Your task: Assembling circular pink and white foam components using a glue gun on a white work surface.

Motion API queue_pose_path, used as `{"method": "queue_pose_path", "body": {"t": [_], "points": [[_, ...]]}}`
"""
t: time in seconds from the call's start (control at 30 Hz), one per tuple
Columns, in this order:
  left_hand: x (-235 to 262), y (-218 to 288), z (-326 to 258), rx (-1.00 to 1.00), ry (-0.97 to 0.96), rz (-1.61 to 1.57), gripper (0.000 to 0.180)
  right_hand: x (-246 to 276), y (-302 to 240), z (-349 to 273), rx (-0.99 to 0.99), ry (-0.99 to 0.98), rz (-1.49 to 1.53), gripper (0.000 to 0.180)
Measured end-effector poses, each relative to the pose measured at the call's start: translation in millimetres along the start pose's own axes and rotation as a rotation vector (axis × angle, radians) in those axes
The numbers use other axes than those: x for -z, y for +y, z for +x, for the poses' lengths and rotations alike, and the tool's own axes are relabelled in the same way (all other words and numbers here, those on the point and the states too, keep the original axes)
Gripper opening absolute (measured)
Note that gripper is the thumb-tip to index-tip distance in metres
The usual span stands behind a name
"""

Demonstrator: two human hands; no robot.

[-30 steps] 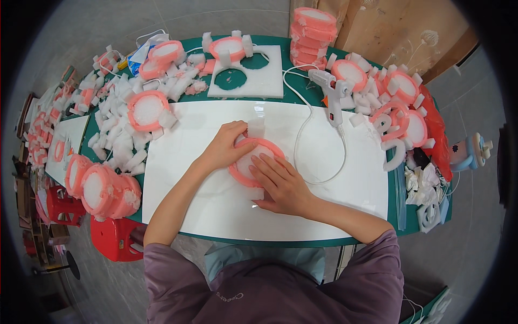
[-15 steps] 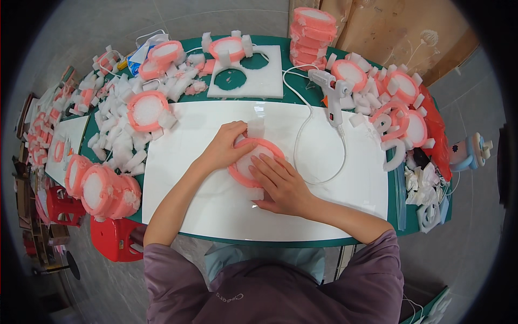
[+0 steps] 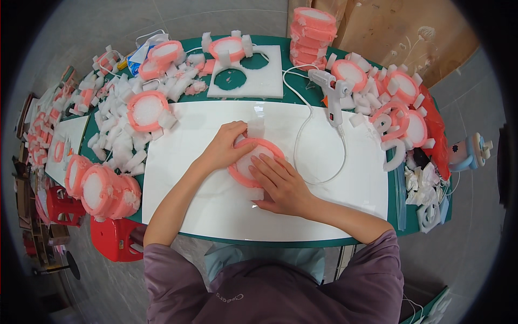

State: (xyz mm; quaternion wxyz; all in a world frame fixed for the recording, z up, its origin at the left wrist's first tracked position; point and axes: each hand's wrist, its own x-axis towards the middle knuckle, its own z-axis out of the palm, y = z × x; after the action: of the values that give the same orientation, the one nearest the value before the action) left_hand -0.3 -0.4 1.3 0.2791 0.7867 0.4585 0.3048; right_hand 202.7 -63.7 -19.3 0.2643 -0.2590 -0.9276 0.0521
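A round foam piece with a pink rim [image 3: 234, 174] and a white centre lies on the white board [image 3: 183, 210] in front of me. White foam blocks stick out from its rim, a far block [image 3: 256, 128] and a near block [image 3: 250, 194]. My left hand [image 3: 229, 144] is closed on the rim's far left side, its thumb across the pink edge and its fingertips by the far block. My right hand [image 3: 283, 186] rests on the disc, fingers stretched out over the white centre and right rim. The right thumb is beside the near block.
A white glue gun [image 3: 330, 93] stands at the far right, its cord [image 3: 295, 146] looping over the board. Foam scraps [image 3: 121, 124] and pink-rimmed discs [image 3: 148, 110] crowd the left. A foam sheet with round holes [image 3: 272, 81] lies behind. Stacked pink discs [image 3: 313, 38] stand at the back.
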Motion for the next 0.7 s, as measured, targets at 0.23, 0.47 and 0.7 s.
{"method": "queue_pose_path", "body": {"t": [0.23,0.47,0.7], "points": [[-0.9,0.3,0.0,-0.014,0.019,-0.007,0.027,0.1,0.0,-0.7,-0.019,-0.016,0.002,0.072],[-1.2,-1.4,-0.2,-0.017,0.013,0.0,0.027,0.8,-0.8,-0.1,-0.018,-0.017,0.002,0.072],[-3.6,-5.7,0.1,-0.045,0.027,-0.035,0.027,0.1,-0.6,-0.6,-0.025,-0.023,0.013,0.072]]}}
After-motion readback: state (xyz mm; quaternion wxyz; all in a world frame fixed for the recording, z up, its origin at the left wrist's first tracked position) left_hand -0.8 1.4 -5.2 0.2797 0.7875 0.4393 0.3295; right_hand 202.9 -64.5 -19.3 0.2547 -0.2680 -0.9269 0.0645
